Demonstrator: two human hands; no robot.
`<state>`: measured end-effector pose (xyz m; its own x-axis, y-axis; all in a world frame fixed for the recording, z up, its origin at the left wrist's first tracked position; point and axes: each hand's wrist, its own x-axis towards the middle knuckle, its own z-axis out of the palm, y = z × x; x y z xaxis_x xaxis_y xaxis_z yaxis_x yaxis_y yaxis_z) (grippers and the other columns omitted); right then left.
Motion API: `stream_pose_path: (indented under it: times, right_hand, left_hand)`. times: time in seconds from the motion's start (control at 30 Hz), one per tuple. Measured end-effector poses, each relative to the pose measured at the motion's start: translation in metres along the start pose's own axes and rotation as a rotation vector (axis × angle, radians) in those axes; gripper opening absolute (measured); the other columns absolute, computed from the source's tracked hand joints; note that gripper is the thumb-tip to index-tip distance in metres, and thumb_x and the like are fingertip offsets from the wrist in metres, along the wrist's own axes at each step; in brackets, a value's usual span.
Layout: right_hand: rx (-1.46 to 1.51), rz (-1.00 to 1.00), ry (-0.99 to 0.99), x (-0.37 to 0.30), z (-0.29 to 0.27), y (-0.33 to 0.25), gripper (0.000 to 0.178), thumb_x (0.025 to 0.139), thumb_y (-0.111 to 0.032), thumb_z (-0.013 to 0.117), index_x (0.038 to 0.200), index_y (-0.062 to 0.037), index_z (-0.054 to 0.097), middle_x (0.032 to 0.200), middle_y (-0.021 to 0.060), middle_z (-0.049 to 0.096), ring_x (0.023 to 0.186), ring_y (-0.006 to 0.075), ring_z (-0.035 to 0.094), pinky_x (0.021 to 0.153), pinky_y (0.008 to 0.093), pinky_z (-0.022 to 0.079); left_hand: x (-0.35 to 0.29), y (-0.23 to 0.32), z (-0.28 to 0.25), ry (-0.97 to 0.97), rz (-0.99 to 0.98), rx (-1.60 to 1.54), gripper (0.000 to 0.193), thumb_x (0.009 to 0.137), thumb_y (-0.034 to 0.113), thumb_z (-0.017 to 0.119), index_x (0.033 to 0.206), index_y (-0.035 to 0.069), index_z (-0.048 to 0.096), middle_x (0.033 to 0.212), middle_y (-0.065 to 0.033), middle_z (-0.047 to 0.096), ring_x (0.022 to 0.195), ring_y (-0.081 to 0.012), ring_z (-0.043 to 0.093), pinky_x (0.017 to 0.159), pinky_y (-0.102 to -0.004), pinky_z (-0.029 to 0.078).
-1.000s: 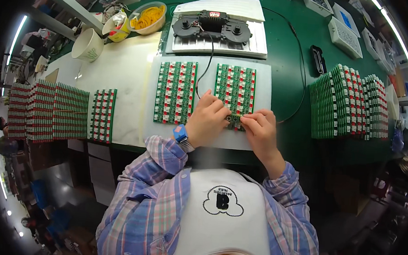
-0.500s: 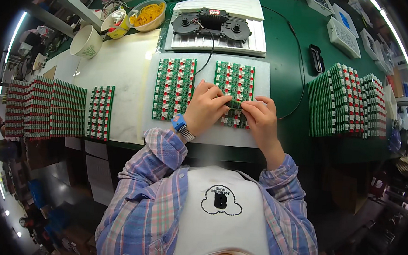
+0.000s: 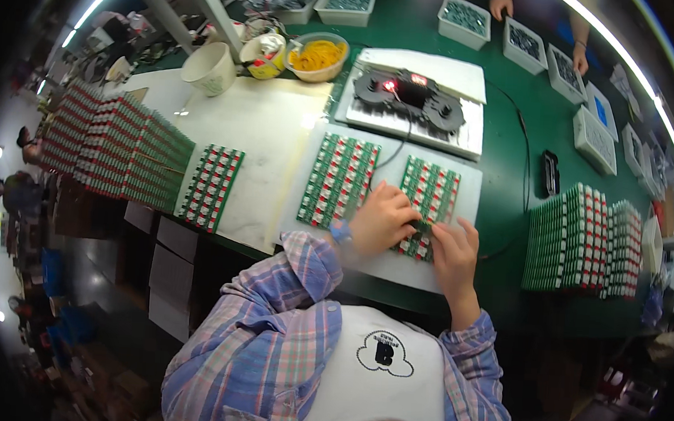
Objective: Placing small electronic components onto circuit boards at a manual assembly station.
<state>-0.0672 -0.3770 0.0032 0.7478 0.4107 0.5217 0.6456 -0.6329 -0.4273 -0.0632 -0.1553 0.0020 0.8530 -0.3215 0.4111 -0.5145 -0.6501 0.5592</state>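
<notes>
My left hand (image 3: 383, 218) and my right hand (image 3: 455, 253) meet over the lower part of the right-hand green circuit-board panel (image 3: 431, 184). Fingertips of both pinch a small green circuit board (image 3: 423, 226), largely covered by the fingers. A second board panel (image 3: 340, 178), with rows of white and red parts, lies left of my hands. Both panels rest on a white foam sheet (image 3: 290, 223). Beyond them a black twin-round device (image 3: 410, 98) sits on white foam, a red light and a red display glowing; its dark cable runs down toward my left hand.
Stacked board panels (image 3: 125, 147) stand at the left, beside a single panel (image 3: 211, 187). More stacks (image 3: 570, 244) stand at the right, near a black case (image 3: 550, 173). A bowl of yellow bands (image 3: 318, 57) and parts trays (image 3: 524, 46) line the back, where another person's hand (image 3: 579, 59) reaches in.
My view has turned, so the bench sits tilted and farther right. A red light now glows on the black device. Another person's hands have come into view. My hands keep their pinch.
</notes>
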Motion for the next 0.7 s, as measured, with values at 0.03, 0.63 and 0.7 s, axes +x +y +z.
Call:
stream_pose_path:
  times: [0.03,0.63,0.7]
  right_hand:
    - [0.012,-0.023,0.008,0.0,0.0,-0.001,0.026,0.08,-0.003,0.074,0.106,-0.0072,0.073,0.111,0.0058,0.071,0.117,0.0352,0.057,0.1,0.0445,0.045]
    - [0.105,0.069,-0.097,-0.009,0.005,0.009,0.032,0.086,0.003,0.066,0.118,-0.0012,0.068,0.115,0.014,0.069,0.119,0.037,0.056,0.103,0.044,0.045]
    - [0.107,0.123,-0.083,-0.011,0.005,0.01,0.031,0.087,0.002,0.066,0.118,-0.0005,0.068,0.116,0.0148,0.068,0.118,0.0365,0.057,0.103,0.0438,0.045]
  left_hand:
    - [-0.002,-0.001,-0.001,0.016,-0.003,0.023,0.024,0.077,0.017,0.079,0.1,0.012,0.073,0.093,-0.0049,0.063,0.105,-0.029,0.057,0.101,-0.0505,0.041]
    - [-0.011,0.0,0.01,0.029,0.018,0.151,0.026,0.079,0.021,0.076,0.1,0.009,0.066,0.1,-0.0096,0.059,0.107,-0.0299,0.055,0.104,-0.0571,0.039]
    - [-0.011,0.006,0.006,0.032,0.052,0.229,0.029,0.079,0.021,0.076,0.103,0.009,0.066,0.103,-0.0103,0.06,0.108,-0.0303,0.055,0.103,-0.056,0.04]
